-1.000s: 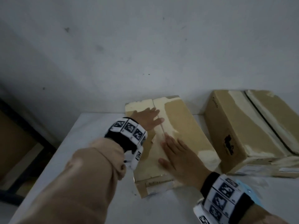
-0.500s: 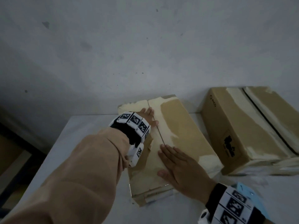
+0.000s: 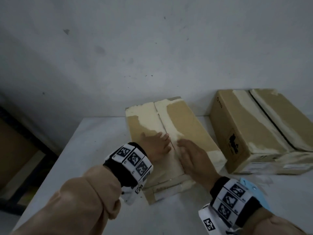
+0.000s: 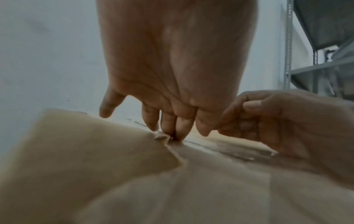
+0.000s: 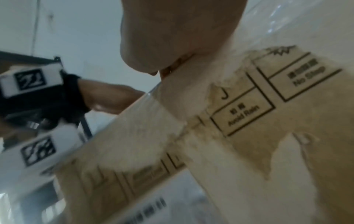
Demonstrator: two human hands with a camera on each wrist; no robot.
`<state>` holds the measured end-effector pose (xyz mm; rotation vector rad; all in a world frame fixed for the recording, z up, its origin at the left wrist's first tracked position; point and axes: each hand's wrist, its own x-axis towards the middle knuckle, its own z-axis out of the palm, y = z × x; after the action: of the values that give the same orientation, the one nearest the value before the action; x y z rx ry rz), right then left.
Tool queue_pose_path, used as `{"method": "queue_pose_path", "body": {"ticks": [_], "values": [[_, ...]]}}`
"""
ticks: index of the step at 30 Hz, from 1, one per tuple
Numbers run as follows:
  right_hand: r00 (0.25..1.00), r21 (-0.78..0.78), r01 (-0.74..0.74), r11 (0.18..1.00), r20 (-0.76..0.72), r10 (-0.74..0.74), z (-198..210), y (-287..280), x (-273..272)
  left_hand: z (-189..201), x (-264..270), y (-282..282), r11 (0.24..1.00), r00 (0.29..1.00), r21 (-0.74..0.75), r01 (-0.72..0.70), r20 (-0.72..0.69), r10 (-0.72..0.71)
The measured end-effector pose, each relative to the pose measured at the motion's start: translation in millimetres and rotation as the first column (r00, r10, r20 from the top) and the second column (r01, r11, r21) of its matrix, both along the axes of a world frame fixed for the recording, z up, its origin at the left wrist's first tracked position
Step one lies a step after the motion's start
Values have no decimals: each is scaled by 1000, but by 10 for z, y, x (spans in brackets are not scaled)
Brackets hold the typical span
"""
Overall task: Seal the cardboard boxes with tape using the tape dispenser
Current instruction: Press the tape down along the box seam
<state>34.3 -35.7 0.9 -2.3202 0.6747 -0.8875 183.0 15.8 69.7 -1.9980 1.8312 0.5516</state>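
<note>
A cardboard box [image 3: 189,126] with torn, pale patches on its top lies lengthwise on the white table [image 3: 94,141]. Both my hands rest on its top, one on each side of the centre seam. My left hand [image 3: 157,146] has straight fingers, and in the left wrist view their tips [image 4: 180,130] touch the seam on the box [image 4: 95,151]. My right hand [image 3: 194,158] lies close beside it; its fingers [image 4: 245,127] are bent, with the tips on the flap, and hold nothing. The right wrist view shows the box's printed side [image 5: 249,136]. No tape dispenser is clearly seen.
A second, larger cardboard box [image 3: 245,126] with an open dark seam stands to the right against the wall. A light blue object [image 3: 248,184] lies half hidden behind my right wrist. A dark shelf [image 3: 25,150] stands left of the table; metal shelving [image 4: 287,60] is at the right.
My left hand has slid back along the seam from the box's far end to its middle. My right hand stayed near the front, and its fingers have bent.
</note>
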Motion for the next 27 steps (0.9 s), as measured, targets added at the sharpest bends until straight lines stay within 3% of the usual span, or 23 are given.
{"method": "queue_pose_path", "body": {"ticks": [2,5,7,10,14,17,21,25,27], "values": [[996,-37,92,995,8,-91,-1,-86,-90,15,-96,103,996,999,89,24,23,-26],[934,-198,292,936,-151,-323,-79,-209,-191,-82,-298,347,993,988,60,-101,-111,108],[883,-175,354,919,-262,-390,-99,-212,-197,-157,-480,494,996,987,13,-88,-132,89],[847,-97,340,936,-401,-349,-91,-180,-163,-230,-566,548,999,996,5,-45,-83,45],[881,-34,263,964,-400,-254,41,-188,-97,-238,-416,531,999,998,11,-45,-42,45],[893,153,183,971,-439,-99,147,-281,-111,-167,-158,567,996,995,49,-76,-69,79],[845,236,-40,971,-511,159,78,-244,-123,-138,142,676,981,974,45,-187,-120,191],[865,221,-50,974,-477,153,-8,-83,-23,-220,112,721,943,932,-69,-325,-192,308],[864,244,-59,968,-473,172,1,-36,31,-346,56,678,898,920,-208,-387,-142,364]]}}
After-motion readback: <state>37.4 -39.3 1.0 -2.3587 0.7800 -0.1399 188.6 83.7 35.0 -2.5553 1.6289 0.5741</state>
